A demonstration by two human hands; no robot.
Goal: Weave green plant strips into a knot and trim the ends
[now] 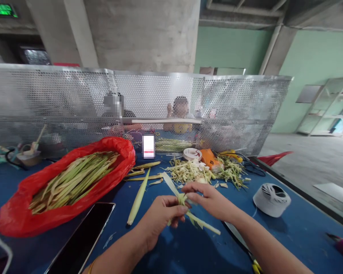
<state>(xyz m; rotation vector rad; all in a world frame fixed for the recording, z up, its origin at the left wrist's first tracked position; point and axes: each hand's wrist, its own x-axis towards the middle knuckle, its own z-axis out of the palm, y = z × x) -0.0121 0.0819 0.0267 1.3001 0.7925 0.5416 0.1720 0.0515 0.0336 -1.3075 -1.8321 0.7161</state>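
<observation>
On the blue tabletop [211, 257], seen from the head camera, we hold a knotted piece of pale green leaf strip [182, 198] just above the surface, in front of us. Our left hand [169, 213] grips it, thumb pressed over the folded knot and fingers curled beneath. Our right hand [207, 196] bends its thumb and index finger to the knot's far side; we cannot tell whether they pinch it. One flat end of strip points up and away from us, while a stalk-like end slants down to the right.

To the left of our hands lies a long, pointed green stalk [139, 198], and beyond it a red plastic bag [15, 222] gapes around a bundle of leaf strips [74, 182]. A smartphone [81, 239] with a dark screen lies near the bag. Past our right hand we see a heap of trimmings [185, 171], a roll of tape [192, 154] and an orange packet [210, 159]. A grey-white cord ball [272, 201] sits farther right. Behind the perforated metal screen [160, 89], two people sit.
</observation>
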